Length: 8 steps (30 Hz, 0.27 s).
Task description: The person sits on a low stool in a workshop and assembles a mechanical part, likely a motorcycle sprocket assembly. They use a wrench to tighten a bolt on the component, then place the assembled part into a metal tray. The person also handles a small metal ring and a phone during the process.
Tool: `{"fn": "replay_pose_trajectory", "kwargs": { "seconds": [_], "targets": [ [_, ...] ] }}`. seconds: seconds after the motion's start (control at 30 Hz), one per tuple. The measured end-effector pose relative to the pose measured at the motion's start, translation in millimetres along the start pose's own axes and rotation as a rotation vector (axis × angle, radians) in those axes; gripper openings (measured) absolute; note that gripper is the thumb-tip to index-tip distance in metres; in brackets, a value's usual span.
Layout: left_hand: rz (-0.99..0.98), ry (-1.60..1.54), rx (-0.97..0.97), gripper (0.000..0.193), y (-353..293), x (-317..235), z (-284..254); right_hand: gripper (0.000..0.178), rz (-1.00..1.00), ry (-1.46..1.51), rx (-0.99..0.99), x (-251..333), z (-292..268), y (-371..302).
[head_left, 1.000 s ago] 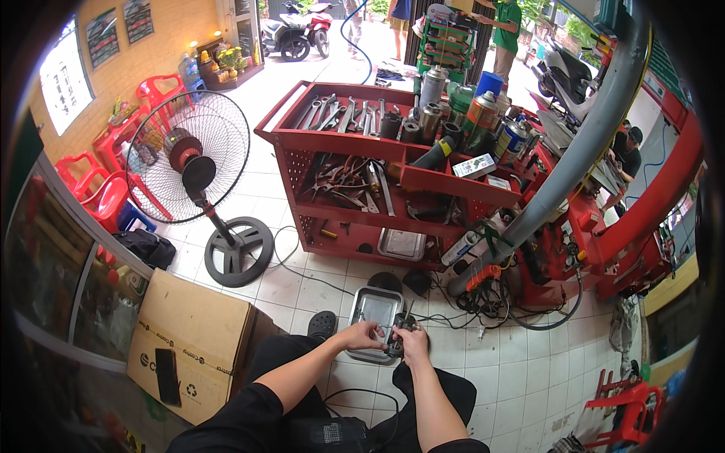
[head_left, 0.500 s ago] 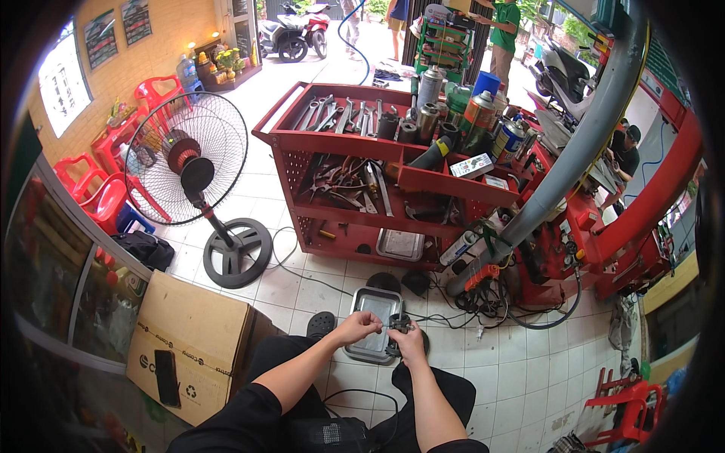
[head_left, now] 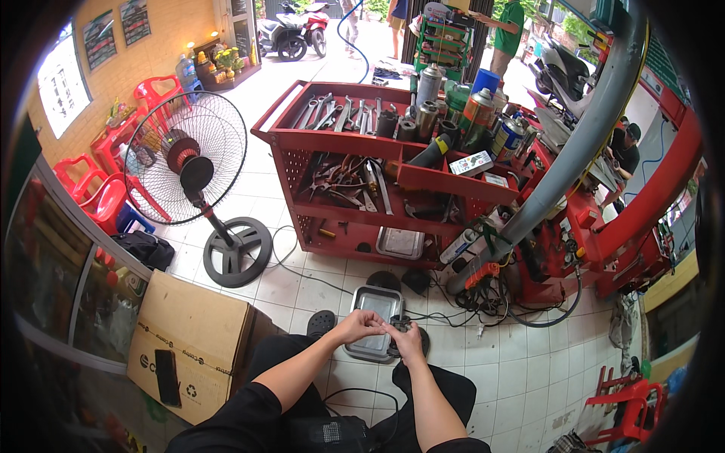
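Over a shallow grey metal tray (head_left: pixel 371 351) on the floor, my two hands are close together. My right hand (head_left: pixel 408 343) is closed round a small dark-grey metal part (head_left: pixel 401 322), whose exact kind is too small to tell. My left hand (head_left: pixel 362 325) is in a pinch, its fingertips meeting the right thumb beside the part. Whatever the left fingers hold is hidden or too small to name. Below the hands the tray looks mostly bare, and my right hand covers some of its right side.
Ahead stands a red tool cart (head_left: pixel 340 141) with wrenches, pliers and spray cans. A black floor fan (head_left: pixel 198 170) is at the left, near a cardboard box (head_left: pixel 192 332) bearing a phone (head_left: pixel 167 377). Cables (head_left: pixel 468 302) lie right of the tray. Other people are farther off.
My left hand has moved slightly right, bringing its fingertips up against the right hand and the metal part. The right hand has stayed nearly still.
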<state>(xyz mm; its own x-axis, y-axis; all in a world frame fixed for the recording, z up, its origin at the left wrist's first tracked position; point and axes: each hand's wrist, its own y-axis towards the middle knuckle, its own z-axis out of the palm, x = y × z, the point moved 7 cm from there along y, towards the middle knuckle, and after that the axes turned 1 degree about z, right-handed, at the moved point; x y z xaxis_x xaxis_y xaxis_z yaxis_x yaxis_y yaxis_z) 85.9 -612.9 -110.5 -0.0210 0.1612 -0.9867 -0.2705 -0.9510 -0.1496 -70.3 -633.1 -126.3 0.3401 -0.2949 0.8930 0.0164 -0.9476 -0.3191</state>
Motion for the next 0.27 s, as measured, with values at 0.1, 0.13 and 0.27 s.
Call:
{"fn": "replay_pose_trajectory", "kwargs": {
  "seconds": [0.1,0.13,0.27],
  "targets": [
    [0.009,0.034,0.002,0.019,4,-7,4,0.043,0.027,0.039,0.037,-23,0,12],
    [0.017,0.052,-0.005,0.021,2,-5,1,0.046,0.059,0.089,0.079,-20,4,9],
    [-0.012,0.236,-0.077,0.019,3,0,-10,0.051,0.169,0.316,0.188,4,8,-6]
  ]
}}
